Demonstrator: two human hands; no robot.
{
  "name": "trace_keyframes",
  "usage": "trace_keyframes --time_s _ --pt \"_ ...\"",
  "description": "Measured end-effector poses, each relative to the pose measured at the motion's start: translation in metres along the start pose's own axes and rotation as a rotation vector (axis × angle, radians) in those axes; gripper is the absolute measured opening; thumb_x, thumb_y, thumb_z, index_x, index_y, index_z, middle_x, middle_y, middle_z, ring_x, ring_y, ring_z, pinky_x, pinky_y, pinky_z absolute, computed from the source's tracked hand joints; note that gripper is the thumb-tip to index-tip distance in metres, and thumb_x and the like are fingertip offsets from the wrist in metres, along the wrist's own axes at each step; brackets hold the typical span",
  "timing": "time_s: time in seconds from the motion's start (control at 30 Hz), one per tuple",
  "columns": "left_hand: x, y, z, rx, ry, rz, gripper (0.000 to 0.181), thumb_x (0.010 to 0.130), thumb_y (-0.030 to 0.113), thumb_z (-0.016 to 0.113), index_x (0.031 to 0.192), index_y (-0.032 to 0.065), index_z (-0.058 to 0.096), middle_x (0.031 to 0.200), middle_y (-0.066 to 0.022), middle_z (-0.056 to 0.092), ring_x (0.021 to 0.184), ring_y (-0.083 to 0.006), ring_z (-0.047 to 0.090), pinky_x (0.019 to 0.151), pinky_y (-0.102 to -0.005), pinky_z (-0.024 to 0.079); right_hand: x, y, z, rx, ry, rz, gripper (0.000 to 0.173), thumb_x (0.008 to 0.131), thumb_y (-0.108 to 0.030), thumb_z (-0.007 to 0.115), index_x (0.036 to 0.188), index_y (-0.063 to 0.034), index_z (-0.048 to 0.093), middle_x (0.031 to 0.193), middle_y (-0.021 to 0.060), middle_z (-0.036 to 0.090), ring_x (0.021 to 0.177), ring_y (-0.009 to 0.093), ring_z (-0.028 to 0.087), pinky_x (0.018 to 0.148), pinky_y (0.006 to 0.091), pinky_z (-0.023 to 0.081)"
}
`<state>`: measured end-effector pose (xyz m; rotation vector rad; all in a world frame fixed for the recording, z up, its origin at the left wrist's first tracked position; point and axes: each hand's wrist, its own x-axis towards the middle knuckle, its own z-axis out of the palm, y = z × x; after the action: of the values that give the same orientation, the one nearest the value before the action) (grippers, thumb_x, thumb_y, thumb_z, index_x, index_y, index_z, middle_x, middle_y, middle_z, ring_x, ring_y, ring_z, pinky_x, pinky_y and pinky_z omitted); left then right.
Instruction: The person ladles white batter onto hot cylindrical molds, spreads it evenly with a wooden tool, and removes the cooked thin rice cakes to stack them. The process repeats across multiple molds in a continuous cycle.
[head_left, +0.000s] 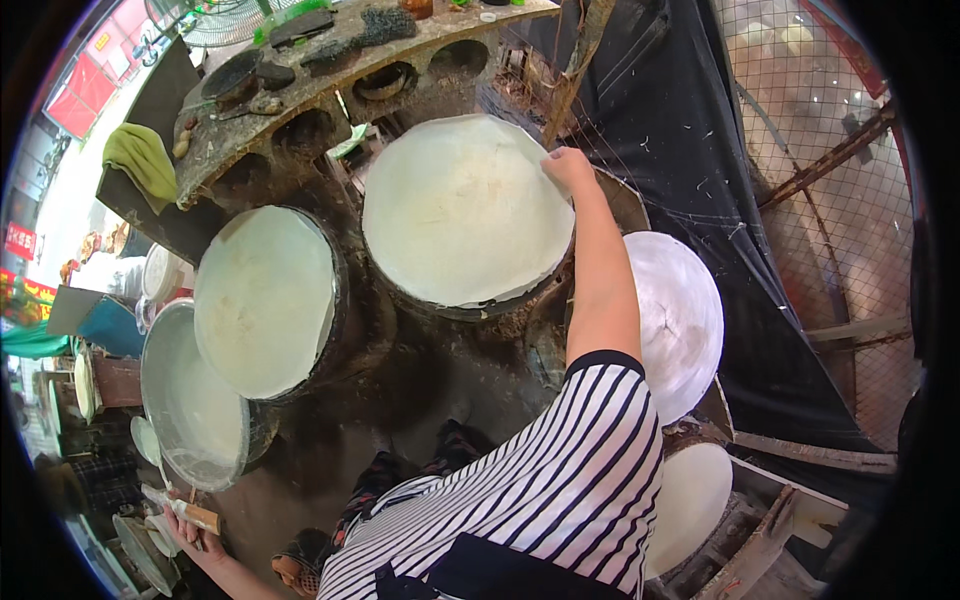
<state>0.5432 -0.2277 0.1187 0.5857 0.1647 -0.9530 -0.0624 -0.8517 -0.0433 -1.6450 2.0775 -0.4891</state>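
Note:
My right hand (573, 171) pinches the right edge of a large, thin, pale crepe (465, 214), which lies spread over a round black griddle (487, 309). At the lower left, my left hand (196, 534) grips a wooden-handled tool (201, 517) with a pale, batter-smeared end. A second griddle (339, 281) stands to the left, covered by another pale round crepe (264, 300). Beside it is a wide metal basin (196, 420) of whitish batter. A ladle (145, 441) is near the basin's rim; whether my left hand touches its handle is unclear.
A stone-like ledge (330, 82) with round holes curves behind the griddles. A white dome-like round (675, 326) and another pale round (694, 502) are at my right. Black sheeting (660, 135) and wire mesh (810, 150) border that side. A green towel (140, 159) hangs at left.

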Motion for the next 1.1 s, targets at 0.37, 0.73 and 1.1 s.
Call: trace_keyframes --time_s 0.37,0.73,1.1 --pt "0.02 0.004 -0.01 -0.159 0.06 -0.008 0.039 0.099 0.026 0.035 0.119 -0.006 0.043 0.049 0.0023 0.03 0.036 -0.0069 0.028 0.034 -0.0218 0.028 0.016 0.028 0.002 0.219 0.067 -0.222 0.031 0.074 -0.028 0.059 0.092 -0.0025 0.065 0.088 0.0169 0.066 0.085 0.029 0.063 0.077 0.0363 0.048" --pt "0.027 -0.001 -0.021 -0.2 0.015 -0.079 0.034 0.097 0.024 0.04 0.113 -0.0055 0.045 0.049 0.0027 0.031 0.036 -0.0059 0.028 0.034 -0.0212 0.026 0.01 0.024 0.003 0.308 0.104 -0.216 0.036 0.077 -0.028 0.059 0.1 -0.0006 0.062 0.094 0.0196 0.065 0.09 0.031 0.062 0.078 0.0371 0.047" --pt "0.066 0.045 -0.072 -0.031 0.021 -0.043 0.033 0.097 0.02 0.039 0.117 -0.006 0.044 0.052 0.0027 0.036 0.038 -0.0061 0.029 0.037 -0.0213 0.03 -0.063 -0.05 -0.037 0.199 -0.035 -0.266 0.033 0.074 -0.033 0.059 0.087 -0.0031 0.067 0.08 0.0189 0.065 0.076 0.031 0.063 0.07 0.0368 0.048"
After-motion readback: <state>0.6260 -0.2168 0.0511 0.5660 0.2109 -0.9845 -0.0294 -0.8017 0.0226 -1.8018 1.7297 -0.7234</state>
